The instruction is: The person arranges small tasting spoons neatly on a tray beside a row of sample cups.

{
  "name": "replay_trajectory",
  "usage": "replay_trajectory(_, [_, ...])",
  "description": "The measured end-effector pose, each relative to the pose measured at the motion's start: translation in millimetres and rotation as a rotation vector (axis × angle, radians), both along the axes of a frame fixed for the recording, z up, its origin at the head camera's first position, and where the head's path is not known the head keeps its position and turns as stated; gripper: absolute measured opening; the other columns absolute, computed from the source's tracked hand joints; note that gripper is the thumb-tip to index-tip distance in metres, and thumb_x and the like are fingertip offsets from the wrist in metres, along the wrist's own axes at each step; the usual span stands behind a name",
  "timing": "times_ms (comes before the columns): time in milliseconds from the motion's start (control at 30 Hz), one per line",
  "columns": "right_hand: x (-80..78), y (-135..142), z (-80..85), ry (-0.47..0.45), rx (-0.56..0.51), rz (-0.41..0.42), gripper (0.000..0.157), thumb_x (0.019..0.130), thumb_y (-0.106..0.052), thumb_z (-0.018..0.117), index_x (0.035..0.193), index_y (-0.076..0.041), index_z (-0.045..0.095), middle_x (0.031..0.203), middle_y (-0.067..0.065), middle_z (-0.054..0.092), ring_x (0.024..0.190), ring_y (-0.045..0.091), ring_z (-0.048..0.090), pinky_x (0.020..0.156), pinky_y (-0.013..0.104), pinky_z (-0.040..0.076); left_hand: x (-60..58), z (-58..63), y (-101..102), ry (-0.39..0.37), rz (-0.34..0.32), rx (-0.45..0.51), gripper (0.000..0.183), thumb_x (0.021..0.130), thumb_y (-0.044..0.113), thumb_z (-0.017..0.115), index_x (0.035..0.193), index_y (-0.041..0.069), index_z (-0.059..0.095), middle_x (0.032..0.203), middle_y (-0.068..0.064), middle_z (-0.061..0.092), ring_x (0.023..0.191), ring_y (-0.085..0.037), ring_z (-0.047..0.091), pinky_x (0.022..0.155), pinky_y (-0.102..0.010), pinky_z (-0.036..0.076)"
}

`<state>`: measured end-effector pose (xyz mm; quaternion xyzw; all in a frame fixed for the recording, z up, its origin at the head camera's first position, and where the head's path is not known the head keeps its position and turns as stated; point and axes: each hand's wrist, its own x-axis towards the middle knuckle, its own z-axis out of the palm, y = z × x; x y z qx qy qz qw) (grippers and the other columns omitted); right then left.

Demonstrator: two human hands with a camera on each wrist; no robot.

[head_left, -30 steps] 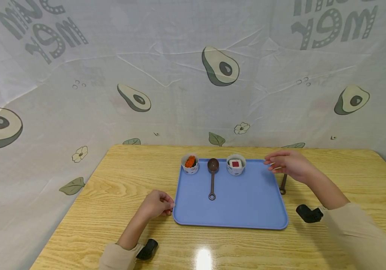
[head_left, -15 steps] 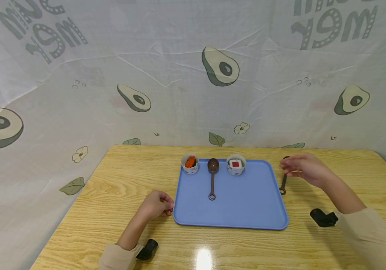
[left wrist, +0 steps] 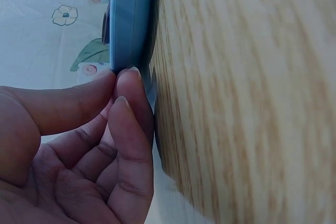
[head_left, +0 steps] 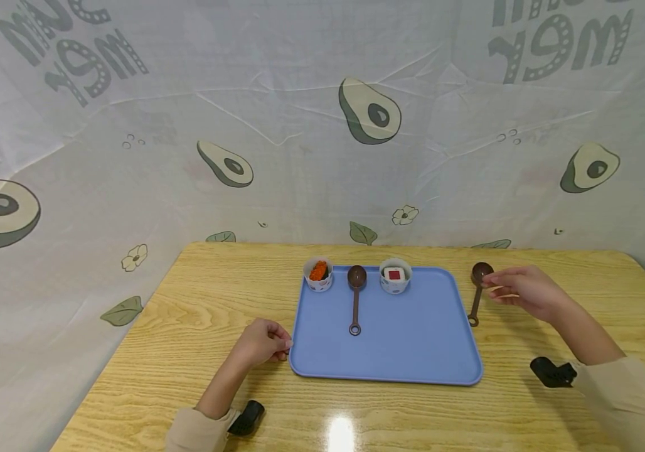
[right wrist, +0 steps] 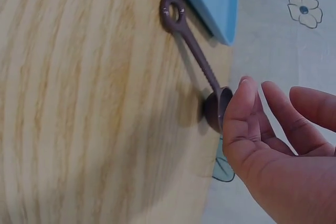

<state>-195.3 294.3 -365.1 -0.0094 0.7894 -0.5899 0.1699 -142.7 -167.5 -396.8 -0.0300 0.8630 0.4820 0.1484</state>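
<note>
My left hand [head_left: 268, 341] pinches the left rim of the blue tray [head_left: 407, 342] near its front corner. In the left wrist view, thumb and index fingertips meet at the edge of the tray [left wrist: 131, 19]. My right hand [head_left: 527, 290] hovers by a brown measuring spoon [head_left: 477, 295] lying on the table right of the tray. Its fingers are loosely bent, and the right wrist view shows them beside the bowl of the spoon [right wrist: 197, 56] with nothing between them. A second brown spoon [head_left: 356, 307] lies on the tray, bowl to the back.
A patterned paper cup [head_left: 319, 284] with an orange-topped sushi piece stands at the tray's back left corner. Another cup [head_left: 394, 287] with a white, red-centred piece stands at the back middle. The wooden table [head_left: 209, 282] ends at a hanging printed cloth [head_left: 300, 176].
My right hand has moved right, from over the tray's back right corner to beside the right spoon, whose bowl has come into sight. The left hand stays at the tray's rim.
</note>
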Motion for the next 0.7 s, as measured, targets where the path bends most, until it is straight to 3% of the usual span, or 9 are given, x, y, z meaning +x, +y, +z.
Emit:
replay_trajectory(333, [4.1,2.8,-9.2,-0.025,0.018,-0.014,0.044,0.098,-0.012,0.039,0.127,0.021,0.034,0.101,0.0,0.059,0.085,0.015,0.059,0.078,0.031,0.05,1.4,0.9,0.4,0.001,0.002,-0.017,0.007,0.083,-0.006,0.061,0.076,-0.005,0.062,0.062,-0.008,0.058,0.054,-0.015,0.056,0.052,-0.029,0.051])
replay_trajectory(700, [6.1,6.3,-17.5,-0.078,-0.104,-0.032,0.034,0.096,-0.01,0.044,0.12,0.014,0.047,0.094,-0.002,0.062,0.079,0.015,0.06,0.076,0.031,0.051,1.8,-0.7,0.1,0.009,0.0,-0.012,0.007,0.083,-0.005,0.061,0.076,-0.005,0.062,0.062,-0.008,0.057,0.054,-0.014,0.055,0.052,-0.028,0.051])
